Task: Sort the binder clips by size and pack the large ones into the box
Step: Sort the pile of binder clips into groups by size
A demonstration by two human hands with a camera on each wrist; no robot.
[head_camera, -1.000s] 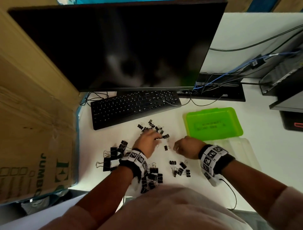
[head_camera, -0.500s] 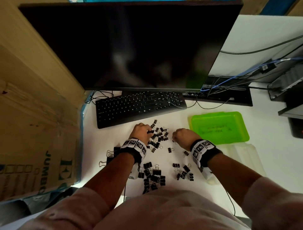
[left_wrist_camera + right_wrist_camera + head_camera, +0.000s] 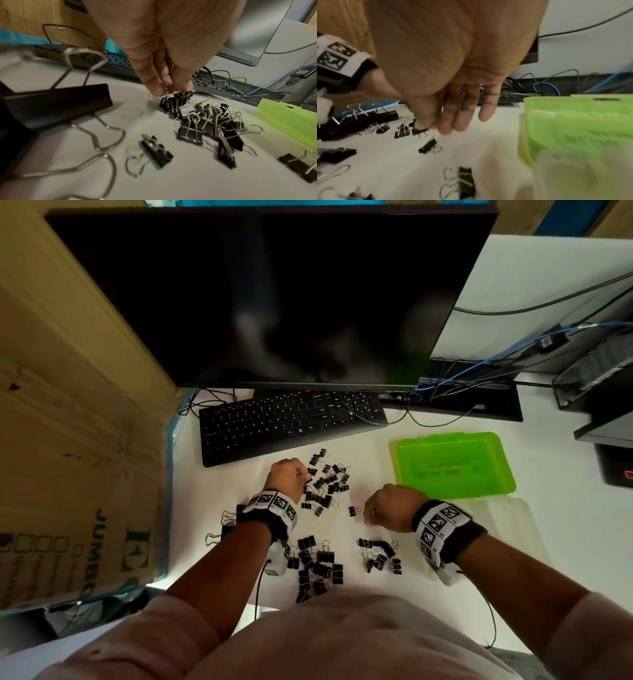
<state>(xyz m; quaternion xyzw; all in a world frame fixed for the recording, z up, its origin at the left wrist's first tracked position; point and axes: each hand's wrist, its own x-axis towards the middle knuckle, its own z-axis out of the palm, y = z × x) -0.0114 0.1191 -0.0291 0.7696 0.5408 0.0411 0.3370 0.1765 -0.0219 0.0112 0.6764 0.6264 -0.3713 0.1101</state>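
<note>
Black binder clips lie sorted in heaps on the white desk. My left hand (image 3: 287, 478) reaches into the far heap of small clips (image 3: 327, 481), and its fingertips (image 3: 155, 89) pinch a small clip (image 3: 173, 103) by the wire handles. My right hand (image 3: 386, 511) hovers beside a lone small clip (image 3: 354, 511), fingers (image 3: 462, 121) hanging straight and holding nothing that I can see. Large clips (image 3: 224, 525) sit left of my left wrist, partly hidden; one large clip (image 3: 56, 102) is close in the left wrist view. The green box lid (image 3: 452, 467) lies at the right, the clear box base (image 3: 507, 525) in front of it.
A heap of medium clips (image 3: 318, 566) and another of small clips (image 3: 380, 556) lie near my body. A black keyboard (image 3: 291, 422) and monitor (image 3: 274, 296) stand behind the clips. A cardboard box (image 3: 78, 440) walls the left side. Cables (image 3: 479, 371) run at the back right.
My left hand has moved forward into the far heap and taken hold of a small clip. My right hand has drawn back slightly toward me, beside the lone clip.
</note>
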